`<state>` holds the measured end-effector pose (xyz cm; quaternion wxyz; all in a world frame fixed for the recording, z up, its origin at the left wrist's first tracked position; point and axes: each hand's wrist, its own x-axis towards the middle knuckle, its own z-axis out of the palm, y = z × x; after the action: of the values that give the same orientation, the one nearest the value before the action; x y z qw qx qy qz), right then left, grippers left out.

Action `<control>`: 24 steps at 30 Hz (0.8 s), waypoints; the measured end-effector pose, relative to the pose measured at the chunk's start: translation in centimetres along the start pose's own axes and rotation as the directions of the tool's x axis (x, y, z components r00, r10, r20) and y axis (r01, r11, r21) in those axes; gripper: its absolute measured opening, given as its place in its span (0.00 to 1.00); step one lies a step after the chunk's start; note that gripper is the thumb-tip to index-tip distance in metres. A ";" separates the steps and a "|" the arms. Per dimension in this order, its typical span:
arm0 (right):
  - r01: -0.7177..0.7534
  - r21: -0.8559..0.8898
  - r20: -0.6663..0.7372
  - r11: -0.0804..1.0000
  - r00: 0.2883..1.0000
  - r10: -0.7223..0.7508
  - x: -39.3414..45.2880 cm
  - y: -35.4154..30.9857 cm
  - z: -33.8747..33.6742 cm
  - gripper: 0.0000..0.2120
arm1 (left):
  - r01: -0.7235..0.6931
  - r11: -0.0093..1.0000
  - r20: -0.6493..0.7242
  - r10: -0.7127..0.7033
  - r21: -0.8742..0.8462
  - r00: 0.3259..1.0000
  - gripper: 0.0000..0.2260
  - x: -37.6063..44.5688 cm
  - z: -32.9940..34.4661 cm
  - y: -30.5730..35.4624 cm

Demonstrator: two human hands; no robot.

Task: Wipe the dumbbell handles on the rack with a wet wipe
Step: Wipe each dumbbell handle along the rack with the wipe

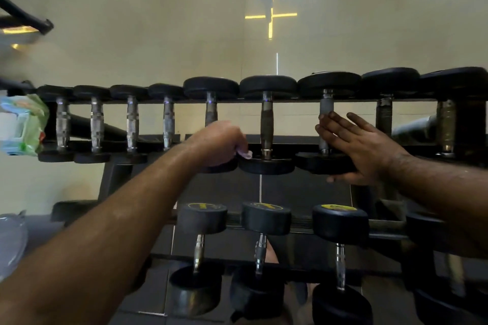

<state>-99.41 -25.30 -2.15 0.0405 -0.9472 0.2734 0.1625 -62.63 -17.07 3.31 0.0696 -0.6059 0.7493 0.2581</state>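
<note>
- While the left hand (220,144) grips a pale crumpled wet wipe (244,153) around the fifth steel dumbbell handle (211,113) (centre frame), full-length twisting strokes would serve best.
- Right hand (361,148), fingers straight, steadies the black round dumbbell (326,162) right of centre.

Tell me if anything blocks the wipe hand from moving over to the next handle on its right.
Nothing visible does. The left hand, gripping the wet wipe low on the fifth handle, has open space across to the bare sixth handle. The right hand rests open farther right, against the seventh dumbbell, clear of that path.
</note>
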 end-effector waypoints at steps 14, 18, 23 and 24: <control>-0.245 0.097 0.257 0.965 0.942 0.214 13.0 -20.7 -9.3 0.19 | -0.319 -0.622 0.166 -0.595 -0.715 0.786 0.15 -6.0 3.0 -0.9; -0.300 -0.019 0.236 0.954 0.926 0.296 14.7 -21.9 -8.2 0.13 | -0.294 -0.496 0.098 -0.622 -0.817 0.777 0.14 -6.4 2.6 -2.0; -0.292 0.207 0.037 0.934 0.956 0.291 12.2 -20.2 -5.7 0.10 | -0.293 -0.310 0.003 -0.691 -0.904 0.723 0.07 -5.9 1.3 -1.0; -0.262 0.295 -0.045 0.919 0.957 0.287 11.1 -19.3 -4.9 0.13 | -0.303 -0.282 -0.018 -0.705 -0.910 0.709 0.06 -5.9 1.1 -0.9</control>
<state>-78.95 -15.36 -1.41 0.1418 -0.8898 0.4257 0.0838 -60.52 -11.49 4.54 -0.6267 -0.5923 0.0789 0.5002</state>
